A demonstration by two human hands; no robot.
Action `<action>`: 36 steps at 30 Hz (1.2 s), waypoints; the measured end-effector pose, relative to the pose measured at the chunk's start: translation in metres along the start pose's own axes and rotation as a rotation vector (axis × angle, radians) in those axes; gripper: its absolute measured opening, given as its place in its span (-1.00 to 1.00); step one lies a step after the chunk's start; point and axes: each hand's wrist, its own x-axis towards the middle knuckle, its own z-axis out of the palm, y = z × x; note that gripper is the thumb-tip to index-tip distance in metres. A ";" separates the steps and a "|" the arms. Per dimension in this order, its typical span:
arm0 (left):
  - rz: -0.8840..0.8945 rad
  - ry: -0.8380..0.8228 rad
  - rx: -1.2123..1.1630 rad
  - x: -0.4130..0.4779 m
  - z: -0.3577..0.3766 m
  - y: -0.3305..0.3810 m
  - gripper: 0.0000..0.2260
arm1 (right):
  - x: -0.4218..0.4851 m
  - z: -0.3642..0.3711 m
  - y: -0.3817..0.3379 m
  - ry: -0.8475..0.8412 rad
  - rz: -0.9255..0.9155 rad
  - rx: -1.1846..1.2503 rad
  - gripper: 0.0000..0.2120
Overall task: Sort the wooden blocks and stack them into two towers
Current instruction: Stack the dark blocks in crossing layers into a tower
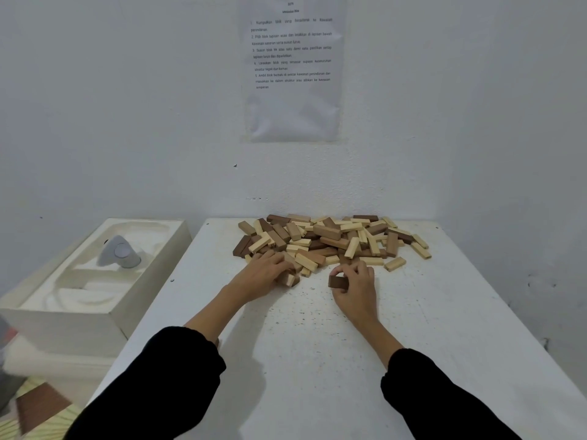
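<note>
at far left an open white box (95, 300) sits beside the table (286, 360), with a grey rounded gadget (119, 252) lying in its moulded tray. the left hand (263, 274), in a black sleeve (165, 385), reaches to the near left edge of the pile (330, 239); its fingers curl around a pale block (289, 279) there, touching the neighbouring blocks. the pile, a loose jumble of pale, mid-brown and dark blocks, lies at the far end of the table against the wall, under a printed sheet (293, 68). just right of the pale block, the right hand (355, 287) pinches a dark block (338, 282) between thumb and curled fingers, just in front of the pile; whether it touches the table i cannot tell. further right, a stray block (394, 263) lies just off the pile's near edge.
</note>
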 end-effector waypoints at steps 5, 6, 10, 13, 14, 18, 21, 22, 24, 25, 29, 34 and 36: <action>0.026 0.005 -0.104 -0.005 -0.003 -0.002 -0.62 | 0.000 0.001 0.001 -0.007 -0.001 -0.021 -0.69; 0.038 0.018 -0.133 -0.006 -0.003 -0.003 -0.64 | 0.000 0.001 0.001 -0.007 0.001 -0.019 -0.69; 0.010 -0.010 -0.167 -0.012 -0.005 -0.004 -0.72 | 0.000 0.001 0.001 -0.008 -0.002 -0.015 -0.70; -0.036 -0.029 -0.257 -0.013 -0.008 0.001 -0.68 | 0.000 0.001 0.001 0.004 -0.012 -0.016 -0.70; -0.064 -0.038 -0.296 -0.014 -0.010 0.004 -0.67 | 0.000 0.001 0.001 0.004 -0.015 -0.021 -0.69; -0.117 0.025 -0.418 -0.018 -0.020 0.018 -0.71 | -0.002 -0.001 -0.001 0.032 -0.034 -0.053 -0.66; -0.162 0.037 -0.436 -0.023 -0.024 0.027 -0.67 | -0.006 -0.003 -0.003 0.107 -0.028 -0.020 -0.61; -0.175 0.032 -0.434 -0.026 -0.025 0.030 -0.66 | -0.008 -0.004 -0.003 0.129 -0.027 -0.010 -0.60; -0.190 0.027 -0.425 -0.033 -0.029 0.038 -0.64 | -0.013 -0.006 -0.003 0.135 -0.028 0.006 -0.60; -0.204 0.030 -0.430 -0.037 -0.031 0.041 -0.64 | -0.017 -0.007 -0.002 0.118 -0.027 0.024 -0.60; -0.256 0.036 -0.472 -0.056 -0.036 0.055 -0.69 | -0.038 -0.015 -0.005 -0.009 -0.062 0.090 -0.65; -0.179 -0.108 -0.495 -0.081 -0.035 0.076 -0.74 | -0.073 -0.030 -0.010 -0.063 -0.056 0.116 -0.61; -0.146 -0.121 -0.531 -0.090 -0.036 0.080 -0.75 | -0.084 -0.035 -0.011 -0.083 -0.069 0.110 -0.57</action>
